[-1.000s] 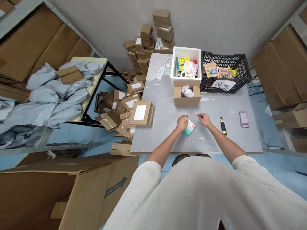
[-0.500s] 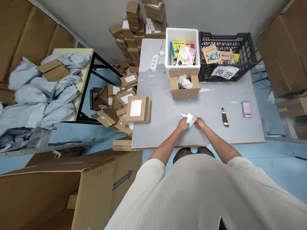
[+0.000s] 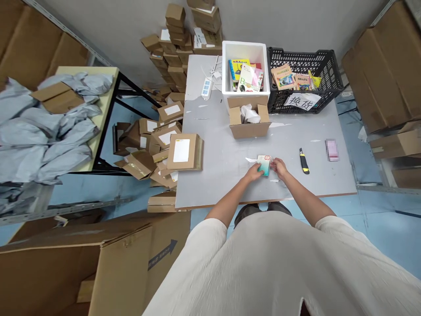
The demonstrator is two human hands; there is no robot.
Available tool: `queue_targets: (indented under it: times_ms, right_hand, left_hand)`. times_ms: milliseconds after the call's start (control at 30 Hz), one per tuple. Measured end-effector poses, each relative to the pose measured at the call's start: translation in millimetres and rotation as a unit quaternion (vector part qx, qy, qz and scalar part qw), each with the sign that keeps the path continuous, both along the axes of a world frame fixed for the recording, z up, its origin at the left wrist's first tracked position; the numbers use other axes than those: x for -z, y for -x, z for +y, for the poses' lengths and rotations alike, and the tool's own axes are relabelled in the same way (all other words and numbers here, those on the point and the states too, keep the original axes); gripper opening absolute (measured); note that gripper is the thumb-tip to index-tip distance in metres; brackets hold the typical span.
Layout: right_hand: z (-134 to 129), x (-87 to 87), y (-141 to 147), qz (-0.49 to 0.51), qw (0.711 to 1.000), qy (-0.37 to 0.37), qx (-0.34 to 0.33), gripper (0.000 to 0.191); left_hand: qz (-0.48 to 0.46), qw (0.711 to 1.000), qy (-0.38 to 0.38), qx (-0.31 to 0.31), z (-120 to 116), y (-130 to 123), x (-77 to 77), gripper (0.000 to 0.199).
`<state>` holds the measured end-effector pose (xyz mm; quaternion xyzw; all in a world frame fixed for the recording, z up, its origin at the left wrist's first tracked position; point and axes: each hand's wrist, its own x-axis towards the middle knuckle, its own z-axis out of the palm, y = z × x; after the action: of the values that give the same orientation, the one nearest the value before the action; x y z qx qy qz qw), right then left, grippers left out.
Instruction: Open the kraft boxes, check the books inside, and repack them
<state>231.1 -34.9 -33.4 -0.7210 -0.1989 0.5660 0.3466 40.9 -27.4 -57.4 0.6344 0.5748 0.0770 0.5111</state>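
Note:
A small white and teal box (image 3: 264, 164) with a red mark on its upper face is between my hands, near the front of the grey table. My left hand (image 3: 254, 172) grips its left side, thumb over the face. Closed fingers of my right hand (image 3: 279, 168) pinch at the box's right edge; the fingertips are partly hidden. A white strip of paper (image 3: 251, 160) lies just beyond my left hand. To the right, a black and yellow box cutter (image 3: 304, 161) rests on the table.
An open cardboard box (image 3: 249, 119) with white paper inside stands beyond my hands. Behind it are a white foam bin (image 3: 225, 70) of books and a black crate (image 3: 305, 102). A closed carton (image 3: 184, 152) sits at the left edge. Grey parcels (image 3: 66, 131) cover a side table.
The small box has turned from tilted to nearly square with the table edge, showing more of its teal part. My right hand has shifted slightly right. The whole view has moved a little.

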Motion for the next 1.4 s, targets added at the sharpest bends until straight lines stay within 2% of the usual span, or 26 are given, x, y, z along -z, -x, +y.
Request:
queue_targets:
  times_ms: [100,233,400,567,667,933,1067,1200,1400]
  right_hand:
    - [5,-9.0,8,0.073,0.997,-0.004,0.011,0.029]
    - [8,-14.9,26,0.145,0.988,-0.017,-0.056,0.023]
    - [5,-3.9,35,0.091,0.991,0.03,-0.092,0.019]
    - [-2,13.8,32,0.032,0.991,0.051,-0.122,0.024]
    - [-4,21.9,33,0.01,0.99,0.053,-0.128,0.027]
    - [-4,37.9,55,0.024,0.987,0.029,-0.157,0.046]
    - [-4,42.9,58,-0.001,0.985,0.029,-0.168,0.032]
    - [-7,43.6,53,-0.001,0.981,0.044,-0.19,0.022]
    - [-15,42.3,49,0.0,0.982,0.093,-0.165,0.014]
  left_hand:
    - [0.017,0.999,-0.016,-0.035,3,6,-6.6,0.051]
    - [0.043,0.993,-0.04,-0.103,5,22,-10.4,0.055]
    - [0.084,0.983,-0.009,-0.163,7,50,-1.3,0.052]
    - [0.088,0.985,0.016,-0.147,1,65,12.5,0.046]
    - [0.071,0.986,0.005,-0.153,-4,67,19.2,0.052]
    - [-0.009,0.972,0.042,-0.229,-6,65,32.3,0.069]
    - [-0.035,0.966,0.062,-0.247,-9,63,36.9,0.069]
    - [-0.054,0.966,0.082,-0.239,-14,59,39.9,0.066]
    - [-0.053,0.971,0.085,-0.219,-19,52,41.6,0.057]
